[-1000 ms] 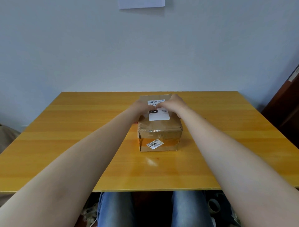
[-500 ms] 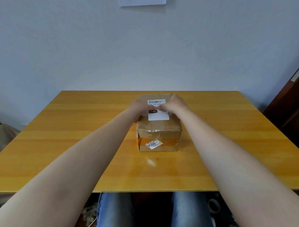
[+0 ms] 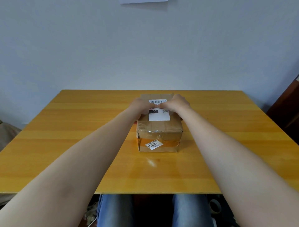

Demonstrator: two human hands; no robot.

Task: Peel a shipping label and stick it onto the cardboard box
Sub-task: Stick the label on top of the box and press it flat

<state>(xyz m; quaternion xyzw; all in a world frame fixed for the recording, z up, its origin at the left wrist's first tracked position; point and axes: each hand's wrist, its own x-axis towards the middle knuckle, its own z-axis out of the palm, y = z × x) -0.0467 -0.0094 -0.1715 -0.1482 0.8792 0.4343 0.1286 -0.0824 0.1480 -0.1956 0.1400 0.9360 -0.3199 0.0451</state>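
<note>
A taped cardboard box [image 3: 159,131] stands in the middle of the wooden table [image 3: 80,129]. On its top lies a white shipping label [image 3: 159,115] with a barcode, a black "150" patch and a QR code; it looks flat against the cardboard. My left hand [image 3: 140,105] and my right hand [image 3: 175,103] both rest on the box top. Their fingertips meet on the middle of the label and press down on it. The strip of label under my fingers is hidden. A small white sticker [image 3: 152,144] with numbers sits on the box's front face over orange tape.
A grey wall rises behind the table's far edge, with a paper sheet [image 3: 144,1] pinned high up. A dark wooden cabinet [image 3: 288,110] stands at the right. Below the near edge are my jeans-clad legs and a tape roll [image 3: 215,207] on the floor.
My fingertips have shifted only slightly on the label's middle. The box and label stay where they were.
</note>
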